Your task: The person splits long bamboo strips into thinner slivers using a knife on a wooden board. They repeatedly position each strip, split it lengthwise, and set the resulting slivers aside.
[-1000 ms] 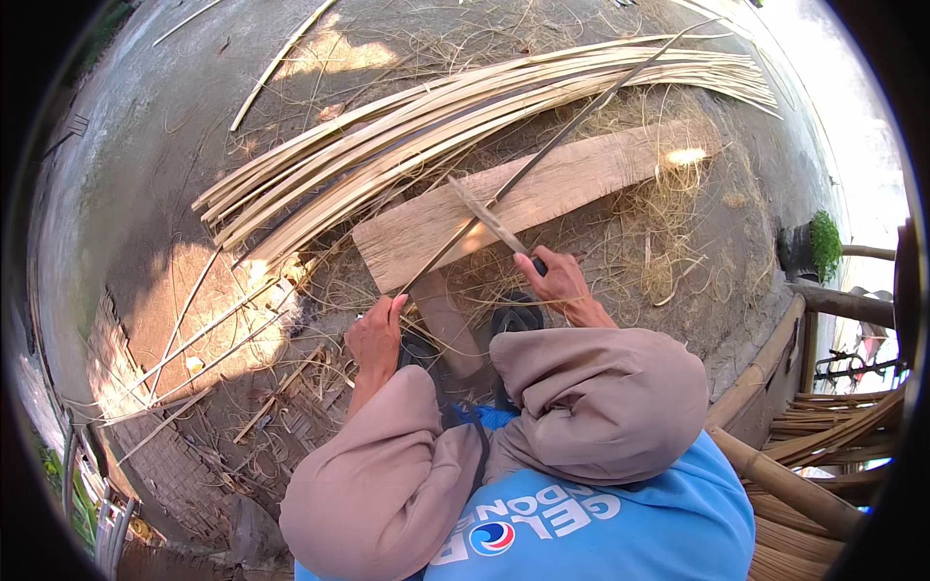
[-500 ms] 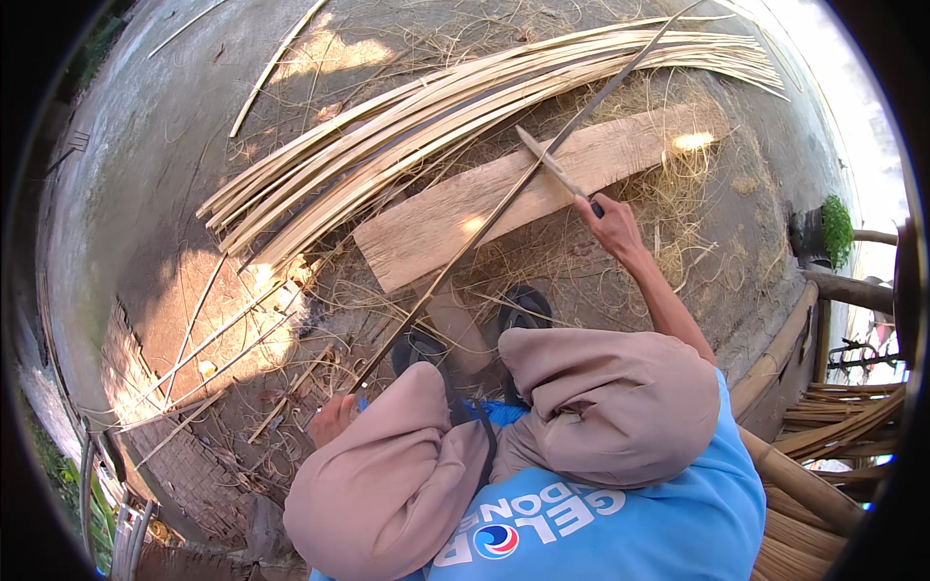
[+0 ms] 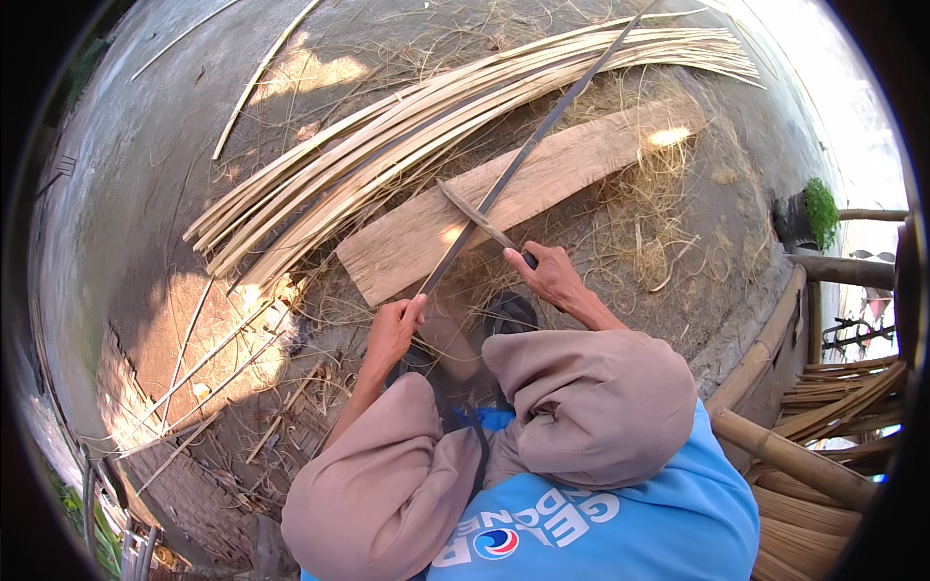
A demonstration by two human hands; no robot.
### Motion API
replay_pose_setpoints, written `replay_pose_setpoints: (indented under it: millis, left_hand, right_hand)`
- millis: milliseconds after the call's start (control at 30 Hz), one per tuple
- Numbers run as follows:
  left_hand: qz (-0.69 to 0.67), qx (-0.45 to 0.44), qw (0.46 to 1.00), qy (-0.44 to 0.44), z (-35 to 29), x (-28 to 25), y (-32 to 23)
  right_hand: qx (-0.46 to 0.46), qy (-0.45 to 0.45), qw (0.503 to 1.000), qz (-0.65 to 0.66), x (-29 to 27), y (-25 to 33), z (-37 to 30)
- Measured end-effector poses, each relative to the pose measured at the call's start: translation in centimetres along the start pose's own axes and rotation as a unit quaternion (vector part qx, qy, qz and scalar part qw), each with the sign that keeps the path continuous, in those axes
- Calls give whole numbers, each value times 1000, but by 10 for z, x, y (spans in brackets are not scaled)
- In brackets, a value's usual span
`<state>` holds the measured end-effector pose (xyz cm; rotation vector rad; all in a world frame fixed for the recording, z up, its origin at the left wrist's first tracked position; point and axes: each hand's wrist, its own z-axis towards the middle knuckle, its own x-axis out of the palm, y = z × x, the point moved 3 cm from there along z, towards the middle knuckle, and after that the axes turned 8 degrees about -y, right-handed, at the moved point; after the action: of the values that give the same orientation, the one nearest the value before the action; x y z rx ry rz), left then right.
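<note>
My left hand [image 3: 391, 331] is closed around the near end of a long, thin, dark-backed bamboo strip [image 3: 545, 127]. The strip slants away from me, up and to the right, over a flat wooden board [image 3: 596, 160] and past the bundle behind it. In my right hand [image 3: 554, 275] is a knife [image 3: 497, 233], gripped by its dark handle. Its blade lies across the strip above the board's near edge, a short way beyond my left hand. Whether the edge bites into the strip I cannot tell.
Behind the board lies a fanned bundle of pale split strips [image 3: 387, 136]. Curly shavings [image 3: 644, 228] litter the ground to the right. Loose sticks [image 3: 218, 349] rest at the left. A bamboo rail [image 3: 790, 455] and a potted plant [image 3: 821, 213] stand on the right.
My left hand has come forward from beside my left knee to the strip's near end. My right hand has drawn the knife along the strip toward me and to the left.
</note>
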<state>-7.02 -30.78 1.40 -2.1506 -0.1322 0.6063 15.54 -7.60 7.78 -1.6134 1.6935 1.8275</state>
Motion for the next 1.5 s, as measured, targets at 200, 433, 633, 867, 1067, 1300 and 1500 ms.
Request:
replay_pose_setpoints:
  millis: [200,433,633,867,1067,1300,1500]
  left_hand:
    - [236,98,936,-242,-118,-39,58]
    - [276,-24,943,-187,-161,-60,85]
    - [285,-22,950,-123,-229,-106,151]
    - [135,94,965,-203,-153,-61,72]
    - [77,7,985,-153,-59,-11,-31]
    - [2,67,993,-96,-87,-30,11]
    - [22,2,995,-97,-84,-41,-20]
  right_hand:
    - [5,-73,994,-85,-74,-58,46]
    - [-152,-81,983,-67,-20,-26,32]
    - [102,-250,952,-142,-176,-163,149]
    - [63,-163,985,-12,-71,-100,90]
    - [-90,-24,994,65,38,22,-56]
    - [-59,-98,991,-74,-50,-42,46]
    - [-125,-76,989,-31,-10,-10,3]
